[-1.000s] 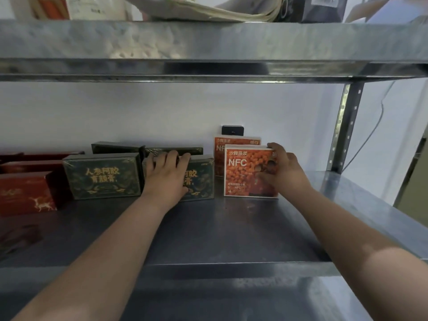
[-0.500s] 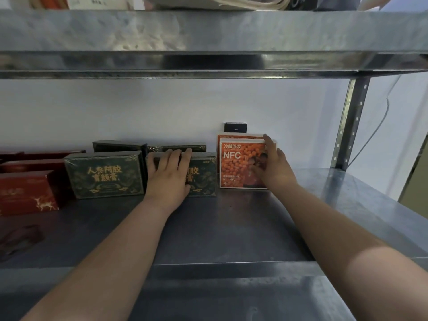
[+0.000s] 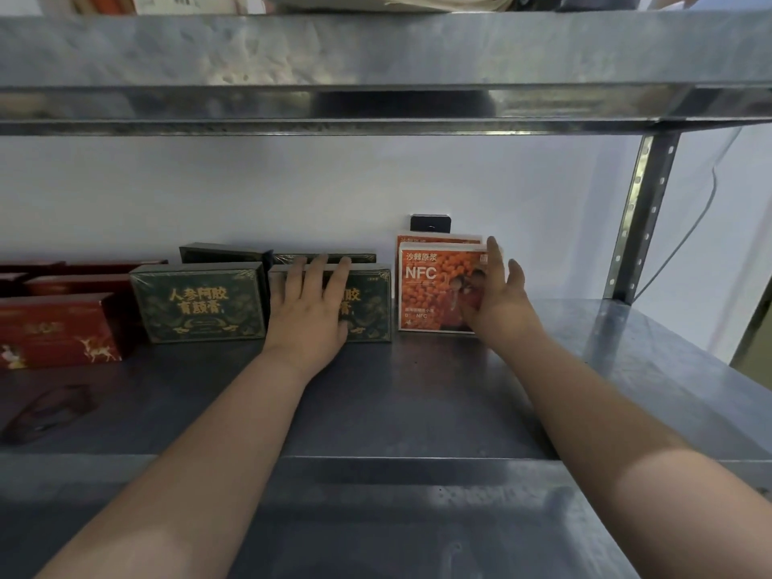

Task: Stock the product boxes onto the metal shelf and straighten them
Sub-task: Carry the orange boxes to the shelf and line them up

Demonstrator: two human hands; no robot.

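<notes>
An orange NFC box (image 3: 434, 288) stands upright at the back of the metal shelf (image 3: 417, 394), with a second orange box (image 3: 434, 238) right behind it. My right hand (image 3: 497, 294) lies with straight fingers against the front box's right side. My left hand (image 3: 311, 305) rests flat on the face of a dark green box (image 3: 372, 302) just left of it. Another green box (image 3: 198, 302) stands further left, with two more green boxes (image 3: 225, 253) behind the front pair.
Red boxes (image 3: 58, 328) fill the shelf's left end. A black wall fitting (image 3: 430, 223) sits above the orange boxes. The upper shelf (image 3: 376, 68) hangs low overhead. An upright post (image 3: 643, 219) stands at the back right, with bare shelf beside it.
The front orange box has slid back against the one behind it. My right hand's fingers have straightened along its right side. My left hand has stayed on the green box.
</notes>
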